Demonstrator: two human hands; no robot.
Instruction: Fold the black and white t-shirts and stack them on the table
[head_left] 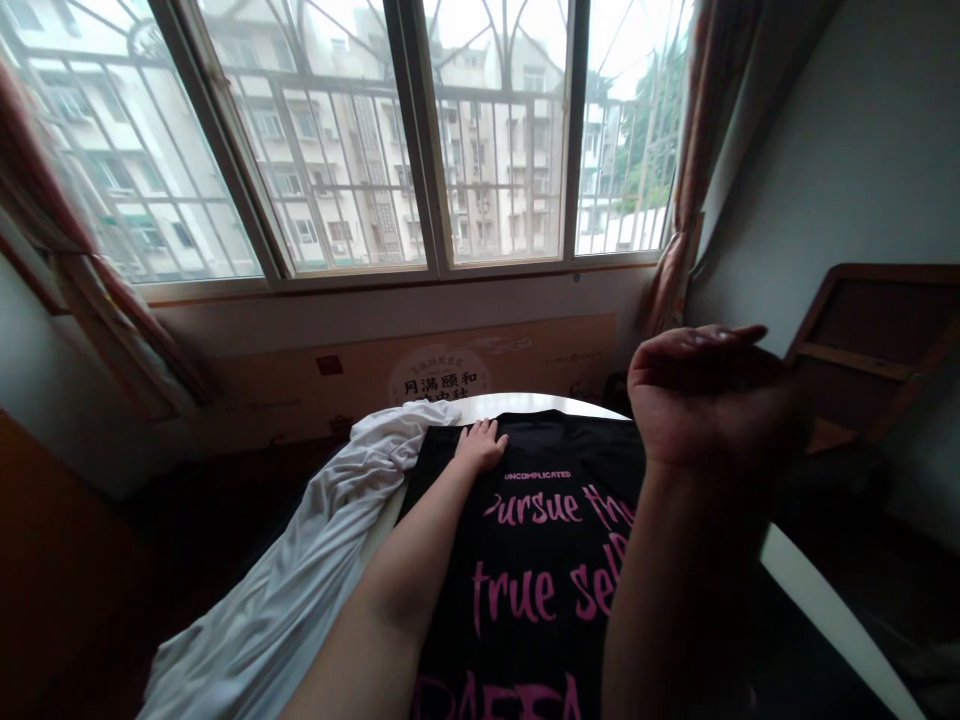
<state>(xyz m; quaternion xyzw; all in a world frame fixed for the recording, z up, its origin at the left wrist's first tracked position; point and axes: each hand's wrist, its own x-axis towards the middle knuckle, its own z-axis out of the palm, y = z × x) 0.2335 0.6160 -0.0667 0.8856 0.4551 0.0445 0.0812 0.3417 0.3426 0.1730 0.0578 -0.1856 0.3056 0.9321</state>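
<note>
A black T-shirt point(540, 545) with pink lettering lies spread flat on a white table point(592, 405). My left hand point(482, 445) rests palm down on its upper left part, fingers spread, with nothing in the grasp. Raised above the right side of the shirt and close to the camera is my right hand point(712, 400). Its fingers are curled in toward the palm, and no object shows in them. The right forearm covers part of the lettering and the shirt's right side.
Crumpled white cloth point(337, 510) lies along the table's left edge and hangs over it. Beyond the table, a printed cardboard panel point(352, 375) leans beneath the barred windows. A wooden-framed chair point(870, 350) stands at the right. Curtains point(679, 250) hang at both sides.
</note>
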